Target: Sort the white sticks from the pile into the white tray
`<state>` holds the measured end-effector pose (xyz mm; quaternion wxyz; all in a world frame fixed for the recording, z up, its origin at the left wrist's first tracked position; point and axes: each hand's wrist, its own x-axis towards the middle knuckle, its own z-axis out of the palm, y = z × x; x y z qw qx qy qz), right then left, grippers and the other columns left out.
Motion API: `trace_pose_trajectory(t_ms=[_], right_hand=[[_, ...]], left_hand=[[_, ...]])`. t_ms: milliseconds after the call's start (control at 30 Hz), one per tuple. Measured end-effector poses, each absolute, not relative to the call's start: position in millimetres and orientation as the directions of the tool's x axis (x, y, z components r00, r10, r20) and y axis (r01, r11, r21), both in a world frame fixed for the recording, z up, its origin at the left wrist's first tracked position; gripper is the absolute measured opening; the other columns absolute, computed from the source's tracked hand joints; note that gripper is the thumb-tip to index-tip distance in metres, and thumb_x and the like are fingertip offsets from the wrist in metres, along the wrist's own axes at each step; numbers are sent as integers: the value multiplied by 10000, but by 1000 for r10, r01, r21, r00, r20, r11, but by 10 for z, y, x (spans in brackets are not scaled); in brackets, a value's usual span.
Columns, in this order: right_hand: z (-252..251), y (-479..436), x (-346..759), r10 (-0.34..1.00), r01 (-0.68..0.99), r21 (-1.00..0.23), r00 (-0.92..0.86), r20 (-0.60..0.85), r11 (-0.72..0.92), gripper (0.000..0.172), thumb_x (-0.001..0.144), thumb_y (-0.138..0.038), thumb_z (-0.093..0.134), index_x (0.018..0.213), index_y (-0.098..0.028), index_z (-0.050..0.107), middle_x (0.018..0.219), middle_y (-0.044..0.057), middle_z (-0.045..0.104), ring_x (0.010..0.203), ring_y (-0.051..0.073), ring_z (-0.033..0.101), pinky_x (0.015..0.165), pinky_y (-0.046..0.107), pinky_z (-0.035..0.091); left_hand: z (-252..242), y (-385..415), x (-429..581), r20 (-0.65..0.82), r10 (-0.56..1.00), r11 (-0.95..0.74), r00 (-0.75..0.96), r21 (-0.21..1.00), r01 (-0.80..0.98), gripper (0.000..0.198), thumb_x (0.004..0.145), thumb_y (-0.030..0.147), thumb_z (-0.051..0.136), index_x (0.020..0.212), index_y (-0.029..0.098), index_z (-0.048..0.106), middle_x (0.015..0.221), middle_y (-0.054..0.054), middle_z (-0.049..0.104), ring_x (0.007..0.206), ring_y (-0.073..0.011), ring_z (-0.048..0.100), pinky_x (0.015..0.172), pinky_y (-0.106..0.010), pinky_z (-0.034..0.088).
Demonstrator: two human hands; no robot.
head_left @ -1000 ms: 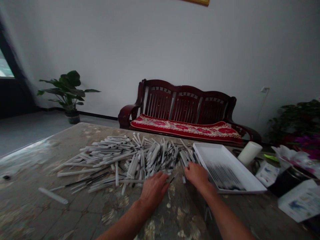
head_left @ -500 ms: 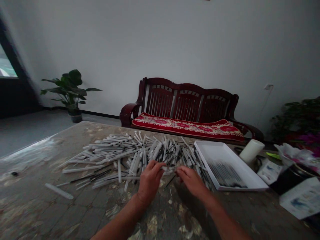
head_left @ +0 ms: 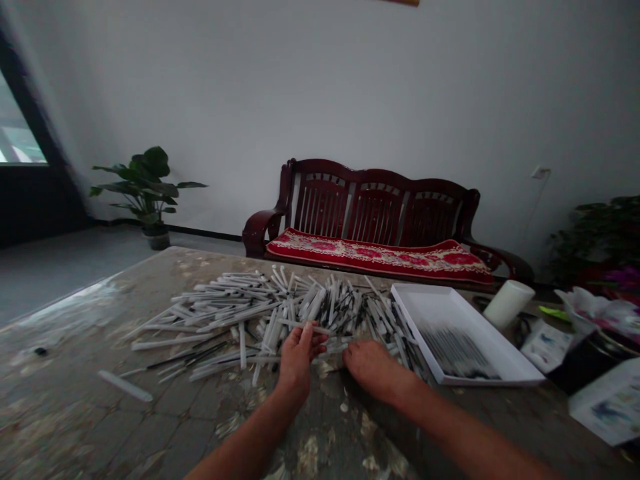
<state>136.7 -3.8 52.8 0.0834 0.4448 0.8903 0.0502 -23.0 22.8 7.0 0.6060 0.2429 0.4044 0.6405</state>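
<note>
Here, left hand upright among tubes, right hand flat.

Dim light, daylight from the window, glare on the tabletop, curved edges

Tabletop: heap of slender tubes at centre; shallow tray directly right, holding aligned tubes; pillar candle beyond the tray. Behind the tabletop: wooden settee; potted plant farther left.
</note>
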Motion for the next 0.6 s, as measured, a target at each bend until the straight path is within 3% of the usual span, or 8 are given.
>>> trace_pose_trajectory(t_ms=[133,300,433,600], right_hand=[[550,-98,1510,876,867,136,-482,-13,479,234,829,-98,493,1009,-132,638,971,134,710,886,243,664,738,290,448],[505,-197,1651,948,940,-181,-256,188,290,183,832,-116,435,935,-191,566,888,49,681,793,176,642,681,251,387],[423,-262,1652,941,882,-380,-173,291,280,144,858,-152,406,910,-208,528,828,25,645,735,163,610,662,251,369],[430,-312,1630,933,834,-460,-164,319,304,131,866,-164,402,911,-211,515,786,13,622,692,160,579,625,249,355]], left_hand=[[92,236,-249,-250,952,85,-176,769,-634,295,737,378,729,876,147,608,723,-25,684,628,-143,685,536,-227,530],[135,203,-213,-308,942,140,-131,718,-681,126,853,256,634,820,147,581,687,-30,675,616,-136,695,555,-221,549],[153,176,-183,-315,944,161,-97,699,-697,104,881,216,609,815,142,577,666,-36,676,599,-137,694,548,-217,555],[177,155,-156,-337,939,197,-74,699,-688,88,910,183,564,838,136,580,668,-37,680,587,-131,689,542,-217,557]])
